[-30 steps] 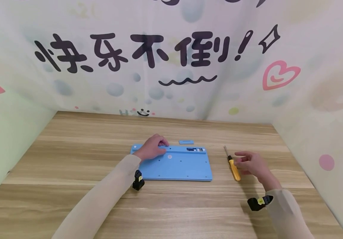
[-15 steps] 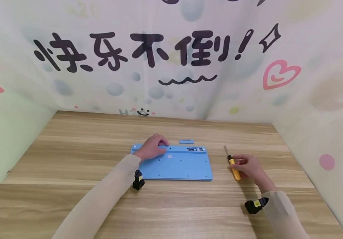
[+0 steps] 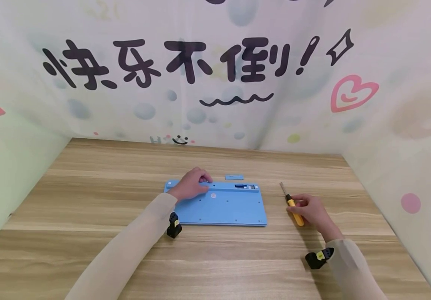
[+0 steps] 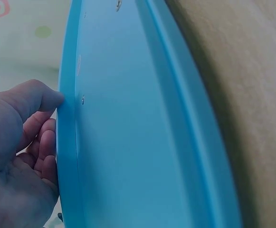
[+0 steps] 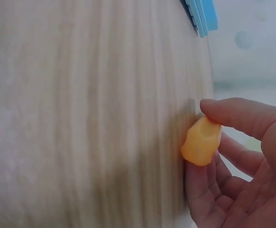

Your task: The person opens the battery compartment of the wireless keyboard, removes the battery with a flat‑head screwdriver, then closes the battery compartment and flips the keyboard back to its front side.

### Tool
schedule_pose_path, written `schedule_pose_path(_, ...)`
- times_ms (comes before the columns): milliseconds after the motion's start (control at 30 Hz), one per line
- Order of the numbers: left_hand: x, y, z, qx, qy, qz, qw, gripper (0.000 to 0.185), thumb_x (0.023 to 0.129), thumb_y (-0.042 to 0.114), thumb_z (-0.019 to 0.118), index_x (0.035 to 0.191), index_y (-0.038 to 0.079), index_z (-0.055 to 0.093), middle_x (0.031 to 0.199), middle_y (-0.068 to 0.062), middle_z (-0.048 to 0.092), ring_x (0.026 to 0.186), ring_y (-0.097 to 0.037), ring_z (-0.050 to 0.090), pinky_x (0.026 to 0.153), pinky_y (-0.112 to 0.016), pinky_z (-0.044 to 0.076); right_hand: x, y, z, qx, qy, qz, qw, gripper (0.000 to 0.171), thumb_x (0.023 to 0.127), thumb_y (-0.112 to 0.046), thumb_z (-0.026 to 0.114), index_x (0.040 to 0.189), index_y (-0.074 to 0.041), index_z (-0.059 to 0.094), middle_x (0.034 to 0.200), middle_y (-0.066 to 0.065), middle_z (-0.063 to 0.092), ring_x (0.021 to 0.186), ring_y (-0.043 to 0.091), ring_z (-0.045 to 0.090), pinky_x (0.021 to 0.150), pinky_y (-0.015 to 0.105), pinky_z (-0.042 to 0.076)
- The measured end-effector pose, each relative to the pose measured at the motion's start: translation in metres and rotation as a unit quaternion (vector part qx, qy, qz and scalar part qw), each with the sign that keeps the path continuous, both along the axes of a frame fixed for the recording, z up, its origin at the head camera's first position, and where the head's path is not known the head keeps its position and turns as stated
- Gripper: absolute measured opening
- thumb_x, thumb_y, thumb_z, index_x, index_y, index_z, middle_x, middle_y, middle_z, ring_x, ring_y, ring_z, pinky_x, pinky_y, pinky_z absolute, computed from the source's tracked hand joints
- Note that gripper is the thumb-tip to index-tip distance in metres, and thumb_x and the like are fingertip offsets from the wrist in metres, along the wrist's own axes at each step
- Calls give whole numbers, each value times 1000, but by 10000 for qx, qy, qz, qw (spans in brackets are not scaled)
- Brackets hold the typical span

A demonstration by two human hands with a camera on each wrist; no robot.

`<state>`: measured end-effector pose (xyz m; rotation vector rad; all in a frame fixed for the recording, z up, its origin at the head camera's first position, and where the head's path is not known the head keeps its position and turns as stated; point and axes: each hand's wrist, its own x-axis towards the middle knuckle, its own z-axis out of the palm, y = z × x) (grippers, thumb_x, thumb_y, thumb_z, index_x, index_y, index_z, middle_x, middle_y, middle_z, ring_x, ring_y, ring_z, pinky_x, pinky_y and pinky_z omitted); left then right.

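Note:
A light-blue keyboard lies underside up on the table, showing small screw holes and a battery compartment without its cover at the far right. My left hand lies over its far left part; in the left wrist view, the thumb presses the raised long edge and the fingers curl against that edge. To the right, my right hand pinches a screwdriver by its yellow handle, thumb on one side and fingers on the other. Its metal shaft points away, toward the back. The handle end faces the right wrist camera.
A small blue battery cover lies just beyond the keyboard's far edge. The wood-grain table ends at a printed cloth at the back, with pale walls on both sides. Each wrist carries a small black camera.
My right hand has moved left and closed its fingers and thumb on the screwdriver's handle. The screwdriver has shifted and turned slightly. Left hand and keyboard stay put.

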<state>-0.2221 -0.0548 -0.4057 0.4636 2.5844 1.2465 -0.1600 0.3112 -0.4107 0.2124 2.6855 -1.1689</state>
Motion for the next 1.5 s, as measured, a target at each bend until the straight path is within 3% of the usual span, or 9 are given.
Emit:
schedule_pose_path(300,1,1,5,-1,45,-43,10000,18,85,3,62,103,4,62,101,-6,51,95,-22,48,86,-32,42,-2,-2,5,52,-41,71,10000,45,82,-14,71,119,6,55,89,11,53,70,19,48,52,25,42)
schedule_pose_path(633,0,0,4,57,19,-26,10000,18,85,4,63,103,5,62,102,-6,50,95,-20,47,86,-32,42,-8,-7,12,37,-51,274,9996,44,83,-14,69,120,4,57,100,18,58,77,22,52,60,28,46)
schedule_pose_path(1100,0,0,2,2,45,-53,10000,18,85,3,63,102,5,62,101,-5,50,94,-20,47,86,-31,42,-16,-15,25,-16,217,571,9981,43,83,-10,68,121,5,57,92,15,59,71,22,54,59,31,48)
schedule_pose_path(1500,1,0,2,30,12,-19,10000,17,85,4,63,102,5,62,101,-6,50,95,-21,47,87,-32,42,-18,-18,28,76,504,463,9976,40,82,-8,69,120,2,60,98,20,59,82,27,56,62,30,49)
